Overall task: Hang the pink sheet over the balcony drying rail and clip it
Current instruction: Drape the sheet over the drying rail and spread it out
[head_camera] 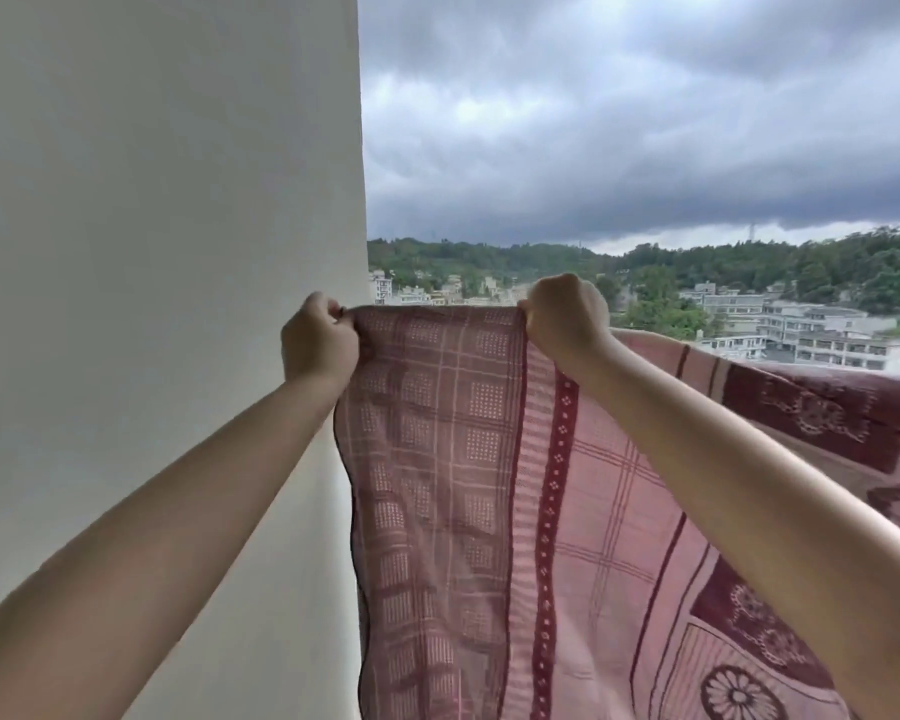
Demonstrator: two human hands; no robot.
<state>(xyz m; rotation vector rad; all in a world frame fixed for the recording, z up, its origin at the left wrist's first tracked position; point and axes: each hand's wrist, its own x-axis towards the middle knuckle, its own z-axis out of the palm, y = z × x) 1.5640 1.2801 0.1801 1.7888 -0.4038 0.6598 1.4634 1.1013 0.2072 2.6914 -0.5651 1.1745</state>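
The pink sheet (pixel 489 485), patterned with dark red checks, bands and flowers, hangs in front of me and spreads off to the right. Its top edge runs level between my two fists. My left hand (pixel 319 341) is closed on the sheet's upper left corner, close to the wall. My right hand (pixel 567 317) grips the top edge about a forearm's length to the right. The drying rail is hidden by the cloth, and no clip is in sight.
A plain white wall (pixel 162 252) fills the left half of the view, right beside my left hand. Beyond the sheet lie open air, distant buildings (pixel 801 330), wooded hills and a dark cloudy sky.
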